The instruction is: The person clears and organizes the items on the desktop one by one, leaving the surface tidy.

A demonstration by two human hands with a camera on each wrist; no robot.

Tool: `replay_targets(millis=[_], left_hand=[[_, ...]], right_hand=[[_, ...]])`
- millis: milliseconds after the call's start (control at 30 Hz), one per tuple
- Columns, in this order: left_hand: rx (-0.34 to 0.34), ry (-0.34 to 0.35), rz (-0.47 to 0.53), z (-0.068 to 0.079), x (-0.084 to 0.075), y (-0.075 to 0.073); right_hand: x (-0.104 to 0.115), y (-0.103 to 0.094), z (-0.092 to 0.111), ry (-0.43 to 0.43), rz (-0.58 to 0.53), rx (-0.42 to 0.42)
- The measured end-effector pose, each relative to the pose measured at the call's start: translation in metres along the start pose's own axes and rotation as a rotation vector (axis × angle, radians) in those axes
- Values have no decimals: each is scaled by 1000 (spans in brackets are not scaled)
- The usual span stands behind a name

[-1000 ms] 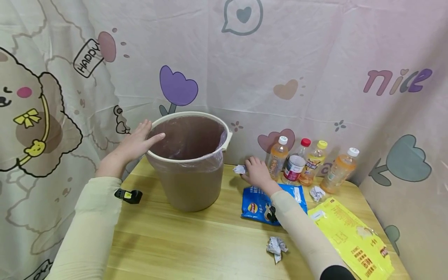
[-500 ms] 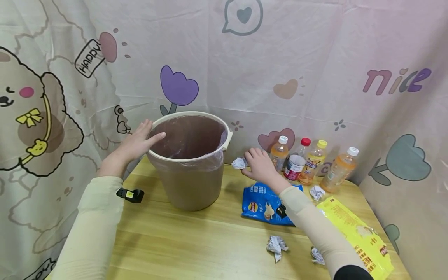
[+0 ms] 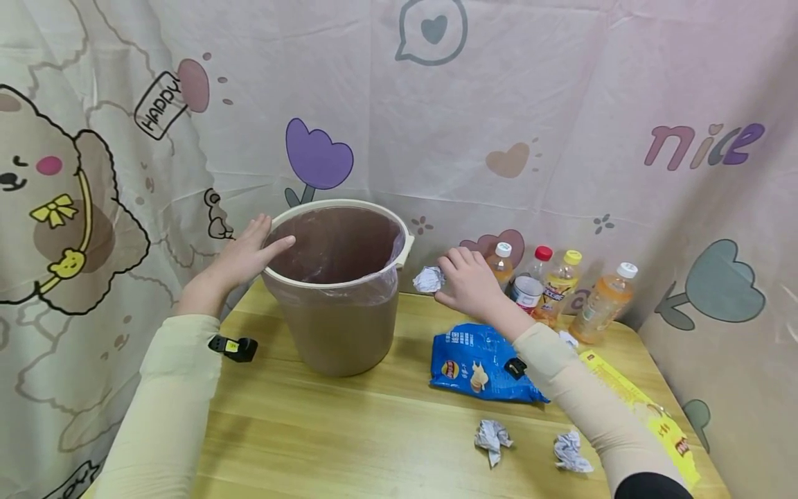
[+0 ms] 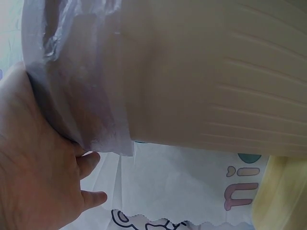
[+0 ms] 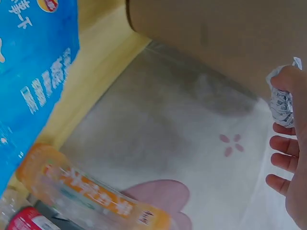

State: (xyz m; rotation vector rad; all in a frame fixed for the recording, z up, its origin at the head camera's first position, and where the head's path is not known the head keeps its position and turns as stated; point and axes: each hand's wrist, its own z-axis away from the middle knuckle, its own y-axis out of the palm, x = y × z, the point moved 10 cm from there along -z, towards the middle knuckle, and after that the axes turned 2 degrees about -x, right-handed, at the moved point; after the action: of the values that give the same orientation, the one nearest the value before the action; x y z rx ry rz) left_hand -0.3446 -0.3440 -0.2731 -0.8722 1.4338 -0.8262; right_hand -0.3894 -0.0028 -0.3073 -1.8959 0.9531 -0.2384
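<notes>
My left hand rests on the left side of the pale rim of a brown trash bin, its thumb reaching over the rim. A clear plastic bag lines the bin and folds down outside it. Right of the bin, above the table, my right hand pinches a crumpled paper ball between thumb and index finger. The other fingers spread beside it in the right wrist view. Below that hand lies a blue chip bag. Two more crumpled papers, one nearer the middle and one to the right, lie at the front.
Several drink bottles and a can stand at the back right. A yellow snack bag lies partly under the right forearm, near another paper ball. A printed curtain hangs behind the wooden table.
My right hand has lifted the paper ball off the table, rising slightly. The right forearm has shifted rightward, uncovering a paper ball at the front. The left hand stays on the rim.
</notes>
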Motion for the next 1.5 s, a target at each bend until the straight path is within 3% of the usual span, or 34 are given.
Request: replay_targets(millis=[433, 900, 1167, 1500], left_hand=[[-1, -1, 1, -2, 1, 1], [-3, -8, 38, -3, 3, 3], [-1, -11, 44, -3, 1, 3], [7, -19, 51, -3, 2, 2]], right_hand=[[-6, -60, -14, -75, 15, -148], [-5, -103, -51, -70, 6, -236], [7, -109, -81, -76, -6, -274], [30, -94, -112, -74, -38, -219]])
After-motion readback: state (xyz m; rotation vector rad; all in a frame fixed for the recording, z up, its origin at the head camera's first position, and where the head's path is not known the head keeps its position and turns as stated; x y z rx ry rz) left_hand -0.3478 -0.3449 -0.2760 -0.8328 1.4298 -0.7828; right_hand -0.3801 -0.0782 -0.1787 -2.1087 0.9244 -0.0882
